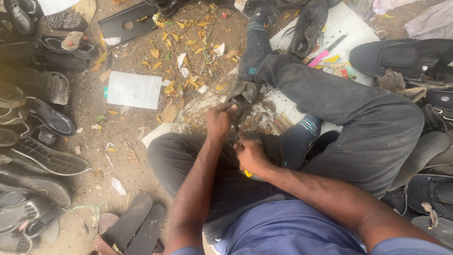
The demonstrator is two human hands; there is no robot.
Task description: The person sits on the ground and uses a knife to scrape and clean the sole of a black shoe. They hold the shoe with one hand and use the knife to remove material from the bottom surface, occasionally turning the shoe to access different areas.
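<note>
Blue-shirted torso and both forearms fill the foreground. Left hand (220,121) is clenched on the near edge of a worn dark shoe (243,94) resting against the raised knee. Right hand (250,157), just below it, is closed around a yellow-handled tool (247,173). Dark soles (49,158) line the ground at left.

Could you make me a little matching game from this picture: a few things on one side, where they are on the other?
Things:
1. left hand
2. white sheet
3. pink tool
4. sandals

Places:
A. bottom, on the dirt by the left knee
B. on the white board near the top right
C. gripping a dark shoe
D. flat on the dirt among yellow leaves

Pairs: 1-C, 2-D, 3-B, 4-A
</note>
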